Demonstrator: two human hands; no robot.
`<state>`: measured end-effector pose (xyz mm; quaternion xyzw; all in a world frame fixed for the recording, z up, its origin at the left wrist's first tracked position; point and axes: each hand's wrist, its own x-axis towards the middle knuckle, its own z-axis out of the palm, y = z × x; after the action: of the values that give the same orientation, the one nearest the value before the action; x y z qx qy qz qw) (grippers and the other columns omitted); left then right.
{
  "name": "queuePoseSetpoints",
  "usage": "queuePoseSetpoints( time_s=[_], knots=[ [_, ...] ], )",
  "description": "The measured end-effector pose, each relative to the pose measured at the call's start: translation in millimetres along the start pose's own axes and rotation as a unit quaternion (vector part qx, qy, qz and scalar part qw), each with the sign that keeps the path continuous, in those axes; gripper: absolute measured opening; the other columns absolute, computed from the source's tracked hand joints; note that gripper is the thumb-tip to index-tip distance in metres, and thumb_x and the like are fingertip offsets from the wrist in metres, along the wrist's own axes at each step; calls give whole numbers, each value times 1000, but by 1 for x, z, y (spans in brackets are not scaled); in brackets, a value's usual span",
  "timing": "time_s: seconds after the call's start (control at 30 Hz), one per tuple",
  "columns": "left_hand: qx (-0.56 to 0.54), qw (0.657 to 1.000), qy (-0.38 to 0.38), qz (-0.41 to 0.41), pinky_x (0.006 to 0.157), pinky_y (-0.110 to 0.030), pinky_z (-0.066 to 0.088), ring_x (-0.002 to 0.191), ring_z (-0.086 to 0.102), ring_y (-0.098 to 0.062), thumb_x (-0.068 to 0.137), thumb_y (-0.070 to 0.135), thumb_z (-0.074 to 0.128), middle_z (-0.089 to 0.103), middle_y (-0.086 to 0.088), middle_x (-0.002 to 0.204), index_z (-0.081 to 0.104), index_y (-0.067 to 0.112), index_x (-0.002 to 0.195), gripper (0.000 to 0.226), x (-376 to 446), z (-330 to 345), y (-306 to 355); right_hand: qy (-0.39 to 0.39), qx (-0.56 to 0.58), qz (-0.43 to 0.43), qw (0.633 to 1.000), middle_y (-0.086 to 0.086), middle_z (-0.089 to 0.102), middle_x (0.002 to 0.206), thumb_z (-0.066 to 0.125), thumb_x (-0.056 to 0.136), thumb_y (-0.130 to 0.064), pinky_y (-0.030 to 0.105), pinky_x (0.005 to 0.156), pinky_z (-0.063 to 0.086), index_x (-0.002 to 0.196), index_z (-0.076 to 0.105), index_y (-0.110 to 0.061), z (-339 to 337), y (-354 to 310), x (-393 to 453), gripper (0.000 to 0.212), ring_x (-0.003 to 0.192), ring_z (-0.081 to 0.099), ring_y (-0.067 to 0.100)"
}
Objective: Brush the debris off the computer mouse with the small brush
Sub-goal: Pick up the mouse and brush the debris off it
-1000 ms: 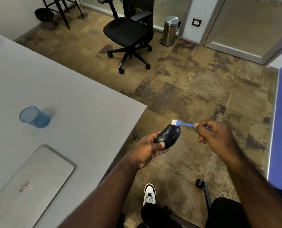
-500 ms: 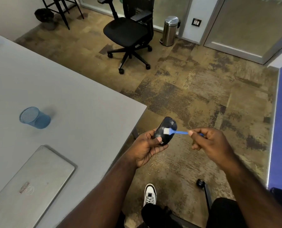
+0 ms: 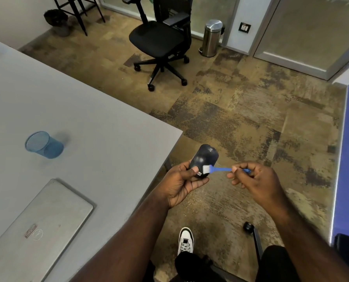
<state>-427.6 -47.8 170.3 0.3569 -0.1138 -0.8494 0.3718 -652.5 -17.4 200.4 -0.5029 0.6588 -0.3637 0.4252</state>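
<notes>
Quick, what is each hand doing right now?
Left hand: closed around the black computer mouse, held up beside the table's edge.
Right hand: pinching the small blue brush, its bristles on the mouse.

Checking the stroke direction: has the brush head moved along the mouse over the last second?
Yes. The brush head has swept from the mouse's far tip down to its near end, closer to the left hand's thumb.
</notes>
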Motion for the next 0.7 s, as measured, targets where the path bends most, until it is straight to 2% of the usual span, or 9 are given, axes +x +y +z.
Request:
queuePoseSetpoints(
  time_s=[0.07, 0.13, 0.2, 0.3, 0.5, 0.6, 0.67, 0.7],
  knots=[
    [-9, 1000, 0, 4, 95, -46, 53, 119, 59, -38, 90, -3, 51, 61, -27, 123, 50, -7, 127, 37, -1, 0, 1, 83, -3, 4, 997, -15, 78, 76, 65, 95, -18, 17, 51, 53, 88, 72, -23, -3, 0, 3, 11, 61, 73, 6],
    [-19, 1000, 6, 8, 97, -47, 51, 125, 53, -42, 88, -3, 53, 56, -30, 130, 47, -9, 131, 44, -2, -2, 1, 125, 10, -5, 992, -16, 78, 77, 65, 95, -19, 14, 50, 52, 90, 72, -20, -8, -2, 6, 9, 62, 73, 5],
    [-27, 1000, 9, 10, 98, -47, 50, 126, 51, -43, 85, -1, 55, 54, -31, 131, 45, -10, 132, 49, -2, -1, 1, 93, 31, -20, 995, -12, 79, 78, 65, 94, -18, 16, 49, 52, 89, 73, -18, -8, -5, 5, 9, 61, 74, 8],
    [-36, 999, 2, 5, 94, -46, 54, 118, 59, -40, 85, 0, 56, 61, -29, 123, 50, -9, 128, 44, -2, 0, -1, 11, -2, -43, 999, -7, 79, 76, 67, 93, -13, 15, 50, 51, 87, 73, -19, -1, -5, 0, 11, 59, 74, 12],
    [-75, 997, -12, 1, 99, -49, 49, 116, 60, -43, 85, -2, 54, 61, -33, 123, 51, -9, 127, 43, -3, 0, -2, 132, -35, -21, 990, -21, 77, 77, 64, 94, -19, 28, 51, 56, 89, 71, -22, -9, -4, 7, 9, 62, 73, 3],
    [-85, 996, -16, -1, 99, -50, 49, 116, 60, -42, 85, -1, 55, 61, -33, 122, 51, -9, 126, 42, -3, -2, -2, 66, 5, -51, 997, -11, 79, 76, 66, 92, -16, 17, 51, 53, 89, 72, -20, -9, -4, 3, 8, 61, 74, 8],
    [-86, 996, -19, 1, 97, -49, 51, 118, 59, -41, 84, -1, 57, 62, -32, 121, 53, -9, 123, 40, -3, -1, -3, 8, -5, -65, 998, -7, 79, 75, 68, 91, -14, 17, 55, 55, 88, 73, -20, -4, -3, -1, 9, 60, 74, 12],
    [-87, 996, -24, -1, 97, -49, 51, 117, 60, -42, 83, -1, 57, 62, -32, 121, 53, -9, 123, 40, -3, 0, -3, 13, -16, -62, 998, -8, 79, 75, 68, 91, -14, 20, 55, 56, 87, 73, -23, -3, -3, -1, 10, 60, 74, 11]
  ],
)
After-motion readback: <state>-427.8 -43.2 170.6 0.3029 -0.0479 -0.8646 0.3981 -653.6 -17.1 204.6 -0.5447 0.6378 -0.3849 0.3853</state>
